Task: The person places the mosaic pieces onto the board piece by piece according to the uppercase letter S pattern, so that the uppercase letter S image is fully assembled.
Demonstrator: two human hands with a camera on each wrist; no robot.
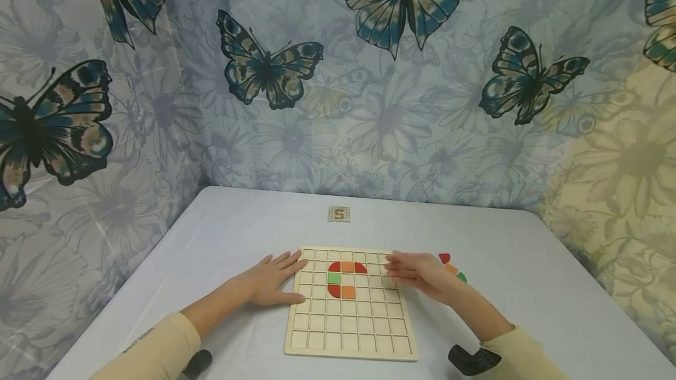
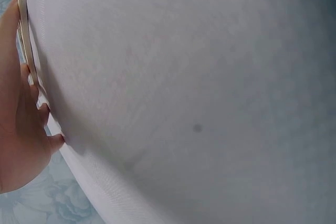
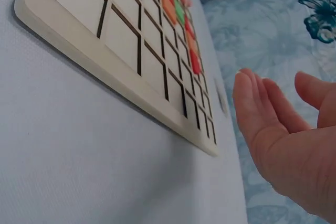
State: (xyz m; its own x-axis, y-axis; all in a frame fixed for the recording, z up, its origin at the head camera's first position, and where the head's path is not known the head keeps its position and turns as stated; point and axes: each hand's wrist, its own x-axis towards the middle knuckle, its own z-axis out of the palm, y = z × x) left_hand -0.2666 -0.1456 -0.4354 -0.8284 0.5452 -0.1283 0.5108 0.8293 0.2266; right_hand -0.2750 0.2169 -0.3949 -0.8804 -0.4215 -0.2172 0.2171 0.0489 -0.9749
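Here, from the head, the wooden grid board (image 1: 350,325) lies on the white table (image 1: 253,221). From the left wrist, the left hand (image 2: 23,135) touches its edge, fingers spread, gripping nothing; from the right wrist, the right hand (image 3: 291,150) is empty, fingers outstretched.

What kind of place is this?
Probably a small booth set up for tabletop work, though I can't be sure. A butterfly-print backdrop rises behind and beside a white table, which holds a grid board with coloured tiles in it.
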